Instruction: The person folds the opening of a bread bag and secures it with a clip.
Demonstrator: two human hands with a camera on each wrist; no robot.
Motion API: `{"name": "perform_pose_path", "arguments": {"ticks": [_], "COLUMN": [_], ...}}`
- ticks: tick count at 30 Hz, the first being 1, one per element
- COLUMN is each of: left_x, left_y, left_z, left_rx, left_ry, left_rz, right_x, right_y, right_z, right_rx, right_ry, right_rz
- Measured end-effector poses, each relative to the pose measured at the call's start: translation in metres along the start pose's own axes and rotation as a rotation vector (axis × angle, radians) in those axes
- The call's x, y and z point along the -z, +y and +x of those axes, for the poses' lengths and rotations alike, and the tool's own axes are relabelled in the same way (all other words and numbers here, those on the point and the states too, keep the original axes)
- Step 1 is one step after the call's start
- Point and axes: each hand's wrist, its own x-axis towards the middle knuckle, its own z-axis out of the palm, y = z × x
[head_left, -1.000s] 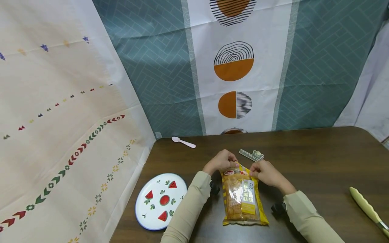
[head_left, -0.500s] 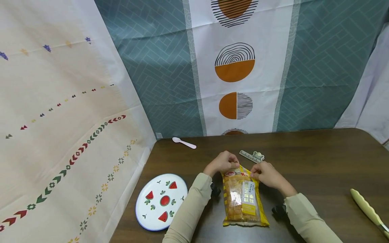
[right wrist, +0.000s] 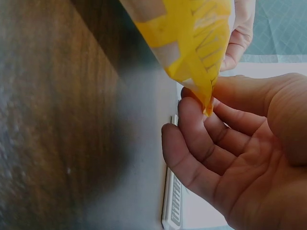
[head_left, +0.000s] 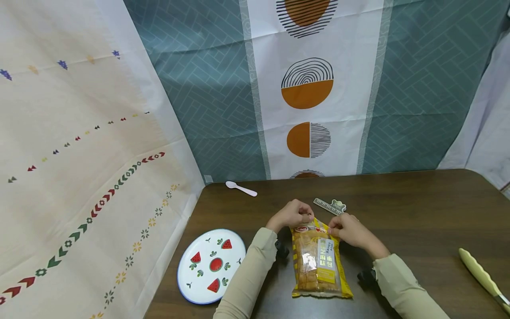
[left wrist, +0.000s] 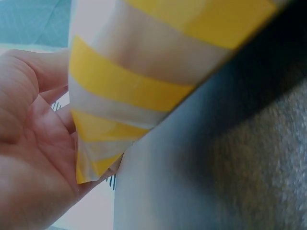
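Your left hand (head_left: 291, 215) and right hand (head_left: 350, 228) pinch the bread bag (head_left: 312, 268) at its far end; its body extends toward you on the table (head_left: 410, 212), clip (head_left: 330, 206) just beyond.

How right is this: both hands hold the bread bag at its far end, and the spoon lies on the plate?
Not quite: in the head view the spoon lies on the table, beyond the plate, not on it. Left hand and right hand hold the bread bag at its far end.
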Motion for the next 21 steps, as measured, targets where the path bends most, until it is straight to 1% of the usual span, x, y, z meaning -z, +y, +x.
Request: {"name": "perform_pose_path", "arguments": {"ticks": [4,10,14,17,21], "left_x": [0.000,0.002,0.003,0.003,0.003], "left_y": [-0.003,0.000,0.003,0.003,0.004], "left_z": [0.001,0.000,0.000,0.001,0.001], "left_rx": [-0.017,-0.017,-0.008,-0.015,-0.026], "left_ry": [-0.011,-0.014,-0.015,-0.017,-0.024], "left_rz": [-0.021,-0.010,-0.007,-0.011,-0.011], "right_x": [0.002,0.009,0.018,0.025,0.031], "right_y": [-0.001,-0.003,-0.006,-0.006,-0.005], "right_z": [0.000,0.002,0.004,0.005,0.006], "right_rx": [0.012,0.005,0.014,0.018,-0.016], "right_ry": [-0.004,0.018,0.045,0.075,0.105], "right_rz": [-0.003,-0.020,-0.056,-0.092,-0.118]}}
